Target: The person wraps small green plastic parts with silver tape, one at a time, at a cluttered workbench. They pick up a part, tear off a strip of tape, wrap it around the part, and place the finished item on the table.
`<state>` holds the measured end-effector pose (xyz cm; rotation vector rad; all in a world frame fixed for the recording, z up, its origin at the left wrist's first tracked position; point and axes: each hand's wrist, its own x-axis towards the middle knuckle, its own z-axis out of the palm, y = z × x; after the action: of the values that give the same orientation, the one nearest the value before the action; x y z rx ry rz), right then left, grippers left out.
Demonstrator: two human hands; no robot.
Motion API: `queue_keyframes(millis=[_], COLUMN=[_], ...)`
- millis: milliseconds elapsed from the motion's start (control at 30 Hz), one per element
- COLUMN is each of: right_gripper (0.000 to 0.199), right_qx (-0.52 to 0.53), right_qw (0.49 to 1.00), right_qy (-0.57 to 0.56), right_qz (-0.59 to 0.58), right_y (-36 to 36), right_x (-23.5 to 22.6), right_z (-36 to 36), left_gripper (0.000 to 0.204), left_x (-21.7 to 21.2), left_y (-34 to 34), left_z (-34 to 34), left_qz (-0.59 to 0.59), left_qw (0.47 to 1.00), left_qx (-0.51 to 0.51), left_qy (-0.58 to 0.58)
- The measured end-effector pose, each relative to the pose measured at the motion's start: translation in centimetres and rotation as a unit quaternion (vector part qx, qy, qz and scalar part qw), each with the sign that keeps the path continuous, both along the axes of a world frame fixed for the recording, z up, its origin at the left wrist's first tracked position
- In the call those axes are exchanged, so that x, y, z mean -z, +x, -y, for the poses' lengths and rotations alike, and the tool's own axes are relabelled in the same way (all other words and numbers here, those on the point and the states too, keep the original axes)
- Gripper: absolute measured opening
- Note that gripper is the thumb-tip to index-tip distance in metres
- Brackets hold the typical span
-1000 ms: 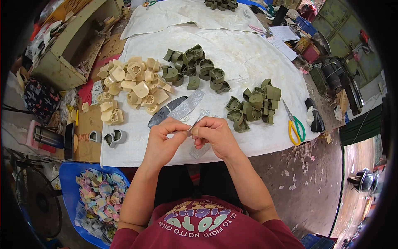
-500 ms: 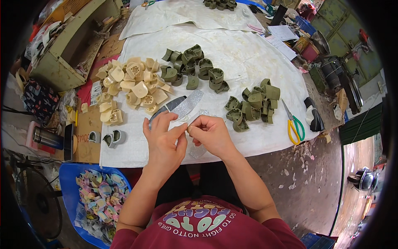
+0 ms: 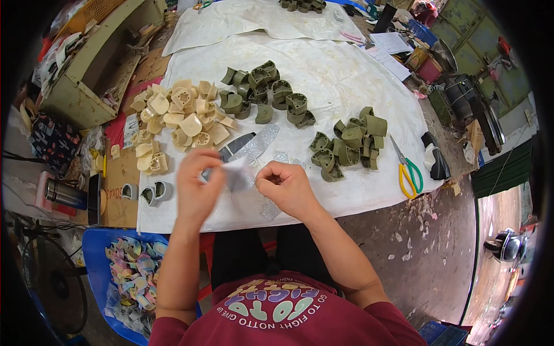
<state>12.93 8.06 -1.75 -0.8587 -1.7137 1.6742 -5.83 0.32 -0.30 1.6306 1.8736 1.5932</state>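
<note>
Smeared by motion, my left hand is over the near part of the table with a thin pale sheet at its fingertips. To its right my right hand is closed in a pinch; what its fingers hold is hidden. Just beyond the hands lie a glittery silver strip and a dark strip. Another glittery piece rests below my right hand. A pile of cream curved plastic parts sits at the left. Dark green curved parts are heaped further back, with a second green heap at the right.
Scissors with yellow and green handles lie at the right edge of the white-covered table. Several grey parts stand at the near left. A blue basin of colourful pieces is below, a steel flask beside the table.
My left hand has moved left, away from my right hand, and a pale sheet now shows at its fingers. My right hand stays pinched, slightly left of before.
</note>
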Motion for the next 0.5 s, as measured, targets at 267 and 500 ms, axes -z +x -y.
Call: queue_keyframes(millis=[267, 500], right_gripper=[0.022, 0.022], right_qx=[0.088, 0.051], right_qw=[0.993, 0.995], right_qy=[0.069, 0.054], right_qz=[0.036, 0.071], right_y=[-0.2, -3.5], right_x=[3.6, 2.7], right_z=[0.7, 1.2], left_gripper=[0.008, 0.005], left_x=[0.8, 3.3], left_y=[-8.3, 1.2], left_z=[4.8, 1.4], left_qz=[0.139, 0.013], left_qw=[0.981, 0.999], left_qx=[-0.135, 0.0], left_qy=[0.022, -0.038])
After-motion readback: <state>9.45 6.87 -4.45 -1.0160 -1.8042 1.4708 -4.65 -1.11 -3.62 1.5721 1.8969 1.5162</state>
